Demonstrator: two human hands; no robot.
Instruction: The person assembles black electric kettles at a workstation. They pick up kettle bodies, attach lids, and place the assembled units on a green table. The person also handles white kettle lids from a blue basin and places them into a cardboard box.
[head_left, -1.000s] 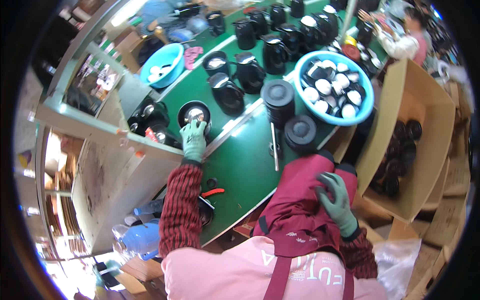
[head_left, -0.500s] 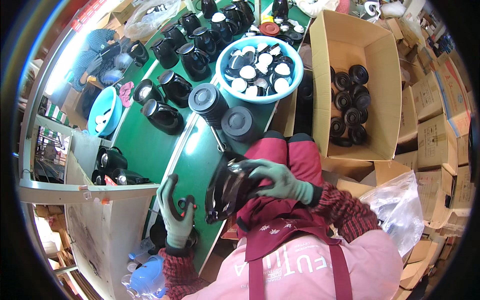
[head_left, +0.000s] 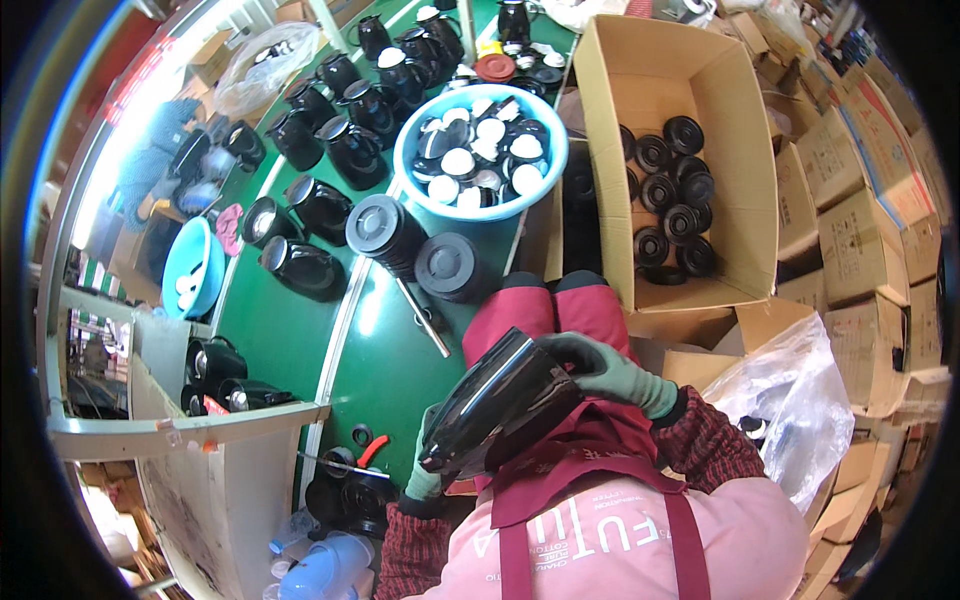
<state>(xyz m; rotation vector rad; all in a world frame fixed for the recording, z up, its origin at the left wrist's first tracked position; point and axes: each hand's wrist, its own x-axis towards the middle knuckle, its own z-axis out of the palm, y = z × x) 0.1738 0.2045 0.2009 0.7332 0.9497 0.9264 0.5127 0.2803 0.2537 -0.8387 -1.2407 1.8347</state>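
Note:
A glossy black jug lies tilted across my lap, held between both hands. My right hand, in a green glove, grips its upper right end. My left hand, gloved too, is against its lower left end, its fingers mostly hidden behind the jug. On the green table left of it lie a red-handled tool and a small black ring. A metal rod lies beyond the jug, beside two stacks of ribbed black round parts.
Several black jugs stand on the table. A light blue basin holds white and black lids. Right of it, a cardboard box contains black discs. A clear plastic bag lies at the right. Another person works at far left.
My left hand has moved right from beside the black ring and red-handled tool onto the jug. The jug has swung into a more slanted position. The whole view has shifted slightly.

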